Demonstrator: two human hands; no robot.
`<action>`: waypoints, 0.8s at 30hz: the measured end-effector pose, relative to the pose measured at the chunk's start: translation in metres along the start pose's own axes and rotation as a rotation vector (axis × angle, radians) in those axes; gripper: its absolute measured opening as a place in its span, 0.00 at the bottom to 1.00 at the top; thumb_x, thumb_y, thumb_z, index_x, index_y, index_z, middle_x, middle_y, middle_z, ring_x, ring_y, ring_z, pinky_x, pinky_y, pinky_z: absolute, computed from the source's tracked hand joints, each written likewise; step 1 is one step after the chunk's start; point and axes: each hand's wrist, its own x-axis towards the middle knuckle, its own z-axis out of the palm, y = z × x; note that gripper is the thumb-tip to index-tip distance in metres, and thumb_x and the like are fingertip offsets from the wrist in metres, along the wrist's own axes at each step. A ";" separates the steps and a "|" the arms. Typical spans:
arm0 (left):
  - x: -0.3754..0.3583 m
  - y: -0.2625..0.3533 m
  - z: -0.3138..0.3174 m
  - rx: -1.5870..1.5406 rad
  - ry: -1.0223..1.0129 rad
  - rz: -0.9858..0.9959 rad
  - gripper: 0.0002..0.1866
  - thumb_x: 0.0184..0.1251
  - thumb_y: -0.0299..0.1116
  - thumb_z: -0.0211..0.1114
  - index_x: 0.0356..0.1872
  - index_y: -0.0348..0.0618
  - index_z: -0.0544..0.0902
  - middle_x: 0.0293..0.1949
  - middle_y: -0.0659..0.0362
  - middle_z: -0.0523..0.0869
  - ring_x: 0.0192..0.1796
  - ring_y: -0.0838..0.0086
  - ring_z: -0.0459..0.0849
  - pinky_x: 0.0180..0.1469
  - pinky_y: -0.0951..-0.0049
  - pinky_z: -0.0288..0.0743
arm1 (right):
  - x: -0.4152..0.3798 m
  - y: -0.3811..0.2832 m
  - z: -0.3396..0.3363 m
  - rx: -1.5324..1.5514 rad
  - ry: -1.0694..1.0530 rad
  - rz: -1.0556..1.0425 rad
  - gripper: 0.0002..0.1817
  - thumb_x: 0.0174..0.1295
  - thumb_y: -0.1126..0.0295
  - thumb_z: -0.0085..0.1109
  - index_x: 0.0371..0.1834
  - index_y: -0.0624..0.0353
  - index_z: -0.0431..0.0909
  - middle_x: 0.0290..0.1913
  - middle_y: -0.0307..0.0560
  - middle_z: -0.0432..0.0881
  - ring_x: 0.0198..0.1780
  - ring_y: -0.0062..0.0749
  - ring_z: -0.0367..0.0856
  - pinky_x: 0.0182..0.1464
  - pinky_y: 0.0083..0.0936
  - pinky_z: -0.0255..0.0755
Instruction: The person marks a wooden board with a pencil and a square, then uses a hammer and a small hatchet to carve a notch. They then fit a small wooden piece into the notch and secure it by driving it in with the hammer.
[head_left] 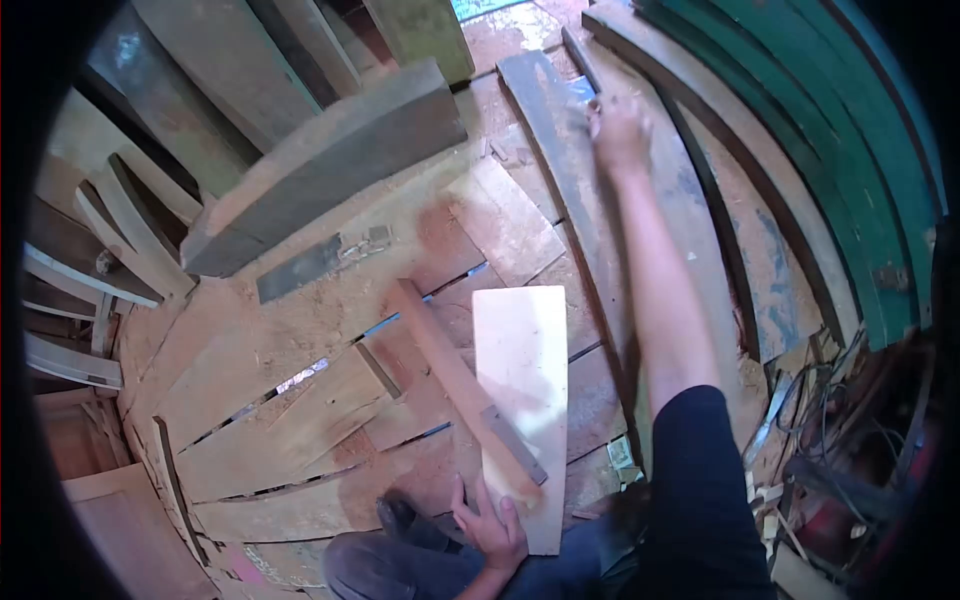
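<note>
My left hand (pixel 492 528) is low in the head view, at the left edge of a pale board (pixel 522 350). Its fingers are spread, with the fingertips right by the board's lower part. Across that board lies a narrow brown wooden bar (pixel 440 350) with a darker block (pixel 512 445) near its lower end. My right hand (pixel 622 135) reaches far forward over a long curved plank (pixel 560 130). Motion blurs its fingers, and I cannot tell what they hold. A dark thin stick (pixel 580 60) and a small bluish-white patch lie just beyond the fingertips.
A thick curved timber (pixel 330 165) stands on edge at the upper left, before several leaning boards. Curved planks and green panels (pixel 850 150) line the right side. Cables (pixel 825 420) tangle at the lower right. Sawdust and a flat dark piece (pixel 300 270) lie on the slatted wooden floor.
</note>
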 end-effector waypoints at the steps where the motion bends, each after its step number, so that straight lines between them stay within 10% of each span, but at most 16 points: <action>1: 0.000 -0.001 0.001 -0.009 0.008 -0.006 0.29 0.71 0.40 0.54 0.68 0.32 0.68 0.68 0.32 0.60 0.70 0.39 0.59 0.71 0.48 0.50 | 0.011 0.005 -0.007 0.026 -0.038 -0.011 0.10 0.63 0.59 0.61 0.42 0.49 0.83 0.50 0.43 0.82 0.59 0.41 0.76 0.61 0.45 0.68; 5: 0.001 0.000 0.001 -0.035 0.005 0.000 0.29 0.71 0.40 0.53 0.68 0.31 0.68 0.68 0.31 0.59 0.70 0.38 0.59 0.71 0.48 0.50 | 0.036 0.031 -0.003 -0.050 -0.238 -0.344 0.07 0.62 0.62 0.60 0.40 0.49 0.83 0.47 0.40 0.85 0.58 0.37 0.77 0.62 0.44 0.68; 24: 0.002 0.000 -0.002 -0.011 0.006 0.018 0.29 0.72 0.41 0.54 0.68 0.32 0.69 0.67 0.30 0.60 0.70 0.38 0.61 0.71 0.47 0.52 | 0.028 0.033 0.021 0.092 -0.132 -0.279 0.12 0.59 0.68 0.61 0.44 0.40 0.87 0.44 0.39 0.88 0.53 0.40 0.79 0.58 0.36 0.73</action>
